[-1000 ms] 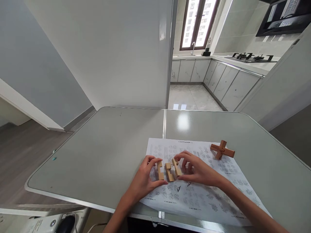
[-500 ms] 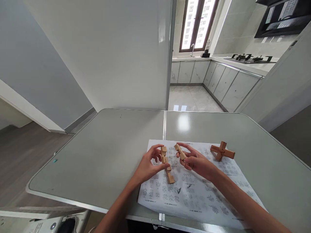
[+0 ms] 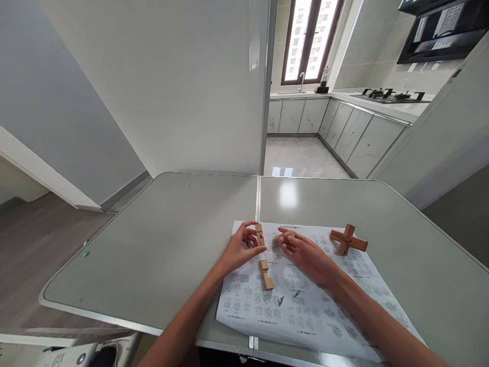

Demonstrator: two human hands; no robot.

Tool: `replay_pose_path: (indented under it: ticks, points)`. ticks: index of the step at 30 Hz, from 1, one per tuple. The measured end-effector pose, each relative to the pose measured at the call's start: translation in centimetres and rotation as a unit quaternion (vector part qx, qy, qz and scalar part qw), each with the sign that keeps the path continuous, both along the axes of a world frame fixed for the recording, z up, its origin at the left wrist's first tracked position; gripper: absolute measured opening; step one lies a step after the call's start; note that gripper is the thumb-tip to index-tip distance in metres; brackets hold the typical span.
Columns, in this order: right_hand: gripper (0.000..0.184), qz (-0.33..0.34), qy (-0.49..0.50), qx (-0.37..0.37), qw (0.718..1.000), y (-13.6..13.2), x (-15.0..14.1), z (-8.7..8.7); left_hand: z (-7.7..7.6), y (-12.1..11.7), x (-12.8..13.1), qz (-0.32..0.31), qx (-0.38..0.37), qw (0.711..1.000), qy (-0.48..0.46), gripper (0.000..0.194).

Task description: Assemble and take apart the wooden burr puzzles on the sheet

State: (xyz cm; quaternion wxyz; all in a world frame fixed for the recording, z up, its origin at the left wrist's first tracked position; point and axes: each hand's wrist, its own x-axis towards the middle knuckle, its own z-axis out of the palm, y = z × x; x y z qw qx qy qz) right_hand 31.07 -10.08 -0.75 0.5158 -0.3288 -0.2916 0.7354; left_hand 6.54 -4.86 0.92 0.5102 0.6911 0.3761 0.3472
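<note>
My left hand (image 3: 240,251) pinches a notched wooden puzzle piece (image 3: 260,235) upright above a printed instruction sheet (image 3: 305,295). Close beside it, my right hand (image 3: 305,252) holds a second notched wooden piece (image 3: 283,237) in its fingertips, pointed toward the first. The two pieces are a short gap apart. A third notched piece (image 3: 266,274) lies flat on the sheet just below my left hand.
An assembled wooden cross puzzle (image 3: 347,239) rests on the sheet's far right corner. The sheet lies on a grey folding table (image 3: 160,239) with a centre seam. A white partition wall stands behind, and a kitchen with cabinets opens beyond.
Both hands lifted a wooden piece each off the sheet and moved away from me, bringing the pieces closer together. One piece stayed lying on the paper.
</note>
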Motion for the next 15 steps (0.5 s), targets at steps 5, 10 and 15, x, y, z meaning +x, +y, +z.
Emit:
replay_pose_path:
  ticks: [5,10,15]
  points:
    - [0.036,-0.026,-0.025,0.015,0.999,-0.07,-0.17,-0.21,0.02,-0.09,0.04,0.004,0.008,1.000,0.017,0.069]
    - [0.036,-0.035,-0.053,0.018,0.998,-0.14,-0.20,-0.23,-0.07,-0.11,0.09,0.007,0.008,1.000,0.020,0.069]
    - [0.037,-0.028,-0.047,0.017,0.998,-0.18,-0.37,-0.01,0.02,-0.19,0.14,0.005,0.009,1.000,0.027,0.069]
